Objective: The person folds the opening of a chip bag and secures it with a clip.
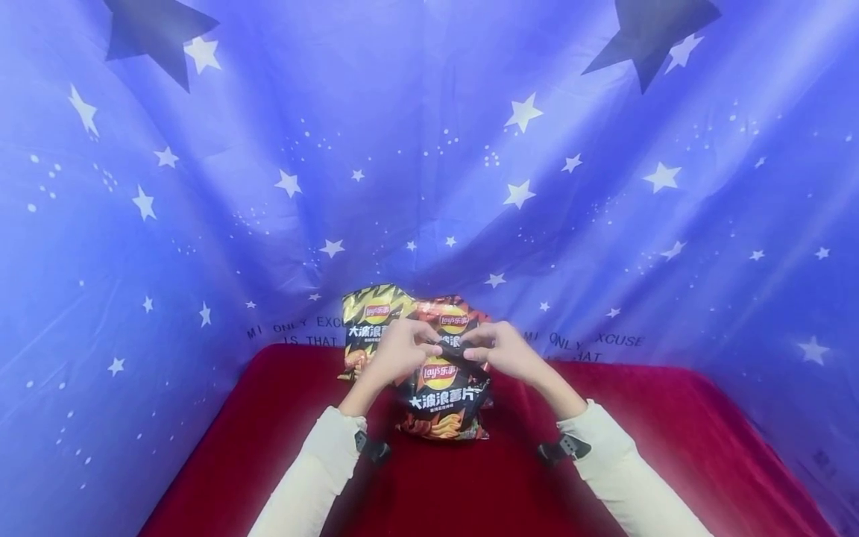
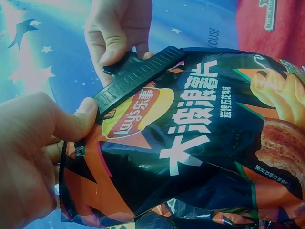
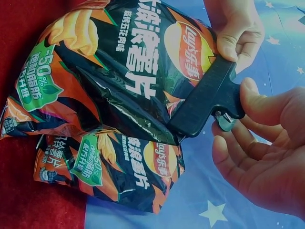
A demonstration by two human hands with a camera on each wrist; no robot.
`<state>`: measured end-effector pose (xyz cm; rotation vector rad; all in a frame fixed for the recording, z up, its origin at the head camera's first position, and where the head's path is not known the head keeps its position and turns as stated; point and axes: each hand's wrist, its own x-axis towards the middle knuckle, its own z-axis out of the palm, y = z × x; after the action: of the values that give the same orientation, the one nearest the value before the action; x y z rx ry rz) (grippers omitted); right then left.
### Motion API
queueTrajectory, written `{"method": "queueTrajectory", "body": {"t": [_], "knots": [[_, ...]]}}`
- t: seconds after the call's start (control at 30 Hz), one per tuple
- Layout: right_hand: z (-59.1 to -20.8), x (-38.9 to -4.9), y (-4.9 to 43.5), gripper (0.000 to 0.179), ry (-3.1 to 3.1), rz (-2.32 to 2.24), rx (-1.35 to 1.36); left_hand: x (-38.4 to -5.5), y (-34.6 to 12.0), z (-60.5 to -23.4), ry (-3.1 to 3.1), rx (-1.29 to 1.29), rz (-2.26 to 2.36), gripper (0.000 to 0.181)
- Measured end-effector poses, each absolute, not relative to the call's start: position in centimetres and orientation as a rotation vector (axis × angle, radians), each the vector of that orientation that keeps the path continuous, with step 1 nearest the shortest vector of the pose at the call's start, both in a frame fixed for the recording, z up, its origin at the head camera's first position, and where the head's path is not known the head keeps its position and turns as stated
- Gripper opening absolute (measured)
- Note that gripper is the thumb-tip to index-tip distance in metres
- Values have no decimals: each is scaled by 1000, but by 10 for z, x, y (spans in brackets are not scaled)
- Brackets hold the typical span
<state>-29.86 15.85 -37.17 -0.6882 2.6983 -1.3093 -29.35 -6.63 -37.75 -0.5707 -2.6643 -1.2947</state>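
A black and orange Lay's chip bag (image 1: 443, 418) is held up by its top edge, its printed front facing me. Across that edge sits a wide black bag clip (image 3: 205, 105), clearest in both wrist views. My left hand (image 1: 403, 350) pinches the bag's top corner at one end of the clip, thumb in front; its other fingers are mostly behind the bag. With thumb and fingers, my right hand (image 1: 506, 354) grips the clip's handle (image 3: 233, 98), where a metal spring shows. The clip's back jaw is hidden behind the bag.
Just behind stand a yellow chip bag (image 1: 356, 358) on the left and a red-orange chip bag (image 1: 459, 304). All are over a table with a red cloth (image 1: 282, 418). A blue curtain (image 1: 429, 186) with white stars hangs around the table's back and sides.
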Motion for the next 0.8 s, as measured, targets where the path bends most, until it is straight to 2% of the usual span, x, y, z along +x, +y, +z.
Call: {"method": "queueTrajectory", "body": {"t": [0.3, 0.8], "knots": [[-372, -296, 161, 29, 2666, -1314, -742, -295, -68, -384, -2629, -576, -1331, 10], [-384, -300, 175, 54, 2540, -1357, -703, -298, -80, -384, -2685, -659, -1313, 20]]}}
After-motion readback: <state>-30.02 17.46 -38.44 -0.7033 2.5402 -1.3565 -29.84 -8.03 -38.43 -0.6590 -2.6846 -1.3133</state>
